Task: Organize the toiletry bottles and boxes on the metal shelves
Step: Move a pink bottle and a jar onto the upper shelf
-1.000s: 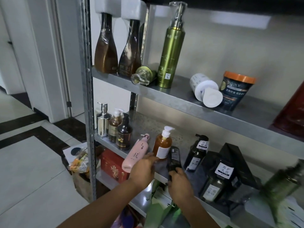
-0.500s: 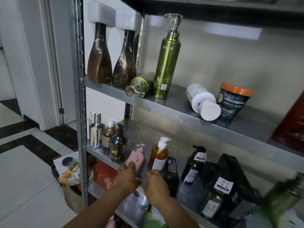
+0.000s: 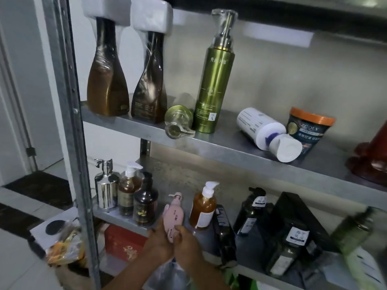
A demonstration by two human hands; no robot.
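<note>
- The fingers [image 3: 179, 229] of both hands are curled round the bottom half of the pink bottle [image 3: 174, 216] and hold it tight.
- The left hand [image 3: 160, 242] grips it from the left and behind. The right hand [image 3: 188, 244] grips it from the right, with the thumb on the front.
- A second ago the right hand was on the dark bottle [image 3: 224, 229]. Now it has let go of that one and come over to help with the pink one.
- The pink bottle was leaning far over. Now it is lifted and stands nearly straight, above the front edge of the lower shelf [image 3: 114, 217].
- It sits between the brown bottle [image 3: 145, 203] on its left and the orange pump bottle [image 3: 203, 208] on its right.
- The dark bottle lies flat near the front edge, so it probably needs standing up later.
- I think the pink bottle is about to be set down upright in the row.
- On the upper shelf [image 3: 219, 152] a white bottle [image 3: 261, 128] and a small green bottle [image 3: 179, 120] lie on their sides, so there is more tidying to do.
</note>
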